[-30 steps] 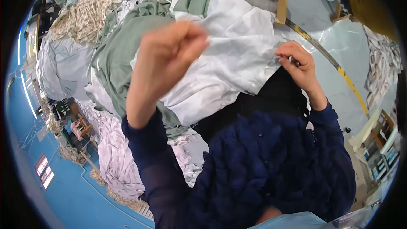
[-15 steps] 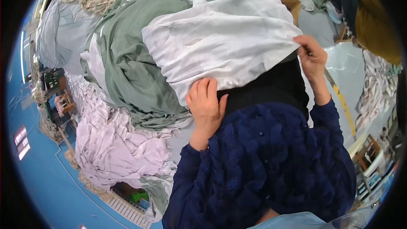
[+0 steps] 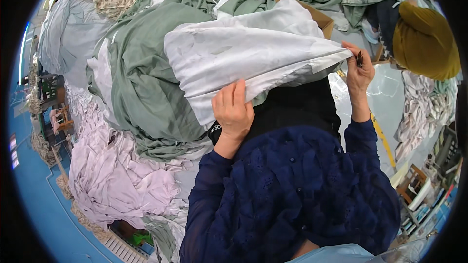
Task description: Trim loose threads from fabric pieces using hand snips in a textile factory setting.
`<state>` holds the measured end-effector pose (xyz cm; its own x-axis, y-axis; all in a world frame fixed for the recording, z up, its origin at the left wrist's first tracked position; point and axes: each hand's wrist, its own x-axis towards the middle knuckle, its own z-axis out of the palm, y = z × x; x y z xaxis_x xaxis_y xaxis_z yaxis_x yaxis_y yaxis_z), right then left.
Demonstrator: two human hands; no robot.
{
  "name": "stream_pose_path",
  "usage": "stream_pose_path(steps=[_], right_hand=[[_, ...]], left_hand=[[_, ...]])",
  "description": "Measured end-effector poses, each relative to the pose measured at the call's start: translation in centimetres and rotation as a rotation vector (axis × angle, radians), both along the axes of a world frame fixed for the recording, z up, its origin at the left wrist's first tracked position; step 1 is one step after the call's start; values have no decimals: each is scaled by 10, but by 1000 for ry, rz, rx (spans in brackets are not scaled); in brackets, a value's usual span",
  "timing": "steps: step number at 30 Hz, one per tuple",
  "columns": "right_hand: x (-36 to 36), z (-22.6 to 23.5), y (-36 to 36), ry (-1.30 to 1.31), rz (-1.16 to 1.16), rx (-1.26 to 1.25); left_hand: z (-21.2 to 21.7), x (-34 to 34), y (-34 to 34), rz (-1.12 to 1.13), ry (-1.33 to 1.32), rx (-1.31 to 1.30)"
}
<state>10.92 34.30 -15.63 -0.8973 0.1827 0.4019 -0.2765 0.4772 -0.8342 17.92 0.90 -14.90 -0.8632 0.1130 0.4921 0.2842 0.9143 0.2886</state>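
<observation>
A white piece of cloth point(image 3: 253, 44) with a grey-green underside lies across my lap, its near edge drawn taut between both hands. My right hand point(image 3: 360, 70) pinches the cloth's right corner between thumb and fingers. Tucked in that palm is a small dark object point(image 3: 360, 59), too little of it showing to name. My left hand point(image 3: 233, 112) closes over the cloth's near edge, fingers together on top, thumb out of sight beneath. Left of the cloth, a large heap of green fabric point(image 3: 151, 78) rests against it.
Pale lilac fabric point(image 3: 122, 175) is piled at the lower left, grey-blue fabric point(image 3: 73, 34) at the far left. Behind the white cloth stands a cardboard box point(image 3: 319, 19). At the upper right, a person in a mustard top point(image 3: 424, 41) bends over. Yellow tape point(image 3: 382, 139) marks the floor.
My right hand has lifted the cloth's corner, turning up some green underside. My left hand has shifted a little along the near edge. The person at upper right shows more.
</observation>
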Motion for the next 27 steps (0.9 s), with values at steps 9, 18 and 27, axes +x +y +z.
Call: stream_pose_path(steps=[9, 18, 27], right_hand=[[-7, -10, 4, -49, -12, -67], [-1, 10, -11, 4, 30, -124], [4, 5, -10, -56, -79, -102]], left_hand=[[23, 8, 18, -338, -54, 460], [7, -47, 107, -81, -1224, 2402], [3, -38, 85, 84, -1162, 2394]])
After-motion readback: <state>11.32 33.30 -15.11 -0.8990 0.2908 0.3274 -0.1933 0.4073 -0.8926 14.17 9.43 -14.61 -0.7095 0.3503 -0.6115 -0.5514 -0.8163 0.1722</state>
